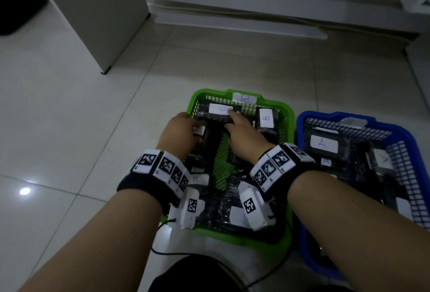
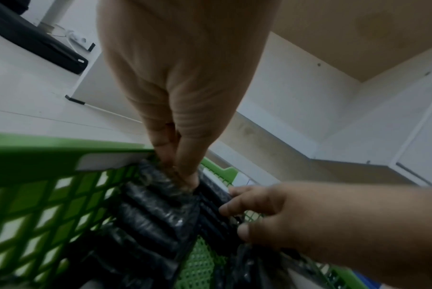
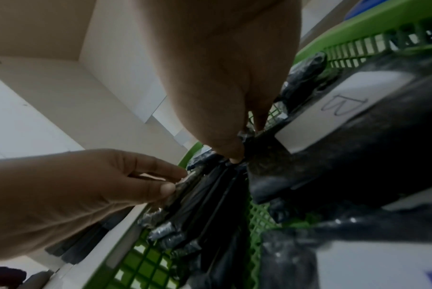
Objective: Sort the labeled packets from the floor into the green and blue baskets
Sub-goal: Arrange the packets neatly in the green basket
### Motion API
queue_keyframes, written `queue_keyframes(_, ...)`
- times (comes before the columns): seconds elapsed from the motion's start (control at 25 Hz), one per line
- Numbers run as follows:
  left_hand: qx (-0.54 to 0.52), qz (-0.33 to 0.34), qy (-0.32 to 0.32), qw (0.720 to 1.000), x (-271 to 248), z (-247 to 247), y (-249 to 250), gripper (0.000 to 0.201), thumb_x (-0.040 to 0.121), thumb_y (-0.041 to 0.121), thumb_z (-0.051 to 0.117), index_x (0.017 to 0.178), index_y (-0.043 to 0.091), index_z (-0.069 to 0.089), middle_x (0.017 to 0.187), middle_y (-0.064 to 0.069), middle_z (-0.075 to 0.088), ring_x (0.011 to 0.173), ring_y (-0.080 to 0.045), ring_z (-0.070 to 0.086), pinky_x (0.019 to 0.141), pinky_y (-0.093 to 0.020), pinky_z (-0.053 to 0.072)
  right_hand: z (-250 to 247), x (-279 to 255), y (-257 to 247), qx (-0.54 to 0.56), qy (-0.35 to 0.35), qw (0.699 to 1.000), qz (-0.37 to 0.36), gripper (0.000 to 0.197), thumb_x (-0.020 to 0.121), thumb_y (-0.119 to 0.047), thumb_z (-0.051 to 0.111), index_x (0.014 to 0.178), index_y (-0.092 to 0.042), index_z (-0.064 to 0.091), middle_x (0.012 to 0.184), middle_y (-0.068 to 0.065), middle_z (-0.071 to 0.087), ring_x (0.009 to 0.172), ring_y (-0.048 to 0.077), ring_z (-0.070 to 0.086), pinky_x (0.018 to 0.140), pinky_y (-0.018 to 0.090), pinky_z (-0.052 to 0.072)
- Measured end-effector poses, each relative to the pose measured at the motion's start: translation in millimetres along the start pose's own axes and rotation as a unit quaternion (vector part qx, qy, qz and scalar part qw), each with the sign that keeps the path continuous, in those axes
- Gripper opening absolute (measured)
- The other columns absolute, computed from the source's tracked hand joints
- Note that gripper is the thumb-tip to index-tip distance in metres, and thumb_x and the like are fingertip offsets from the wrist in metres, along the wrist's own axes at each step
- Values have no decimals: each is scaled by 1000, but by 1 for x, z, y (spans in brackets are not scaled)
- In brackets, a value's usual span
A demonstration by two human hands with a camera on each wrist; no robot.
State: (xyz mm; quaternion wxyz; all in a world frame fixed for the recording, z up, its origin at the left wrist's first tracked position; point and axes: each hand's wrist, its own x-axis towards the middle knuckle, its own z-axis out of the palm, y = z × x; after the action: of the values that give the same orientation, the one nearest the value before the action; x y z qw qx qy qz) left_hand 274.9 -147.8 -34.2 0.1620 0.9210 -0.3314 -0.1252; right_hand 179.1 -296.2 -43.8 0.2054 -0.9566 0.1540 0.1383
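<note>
The green basket (image 1: 288, 115) is tagged B and holds several black packets. At its far side lies a black packet with a white B label (image 1: 220, 111). My left hand (image 1: 183, 129) pinches its left end, and the fingertips (image 2: 180, 172) press into the crinkled wrap. My right hand (image 1: 239, 126) grips its near edge, with the index finger on the label. The right thumb (image 3: 234, 154) clamps the wrap, opposite my left hand (image 3: 160, 181). Another B packet (image 1: 266, 118) stands against the right wall. The blue basket (image 1: 300, 129) to the right holds packets labeled A (image 1: 324, 144).
A white cabinet (image 1: 104, 12) stands at the back left, and low white furniture (image 1: 232, 19) runs along the back. A black cable (image 1: 174, 253) trails over the pale tiled floor (image 1: 58, 117) near my knees. Bare tiles lie left of the green basket.
</note>
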Motion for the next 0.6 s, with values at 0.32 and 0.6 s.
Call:
queue_keyframes(0.32, -71, 25, 72, 995, -11, -4, -20, 26, 74, 25, 77, 99, 23, 73, 123, -3, 54, 115, -28, 46, 97, -29, 33, -4, -21, -37, 163, -13, 983, 84, 20, 90, -5, 49, 79, -10, 66, 88, 7, 65, 80, 22, 62, 83, 31, 53)
queue_keyframes(0.6, -81, 83, -48, 992, -33, 5, -37, 76, 51, 5, 84, 121, 19, 58, 148, -10, 26, 119, -30, 51, 99, -25, 41, 31, -25, -71, 471, -121, 834, 261, 16, 90, 4, 46, 97, -1, 60, 85, 14, 57, 73, 26, 55, 62, 34, 48)
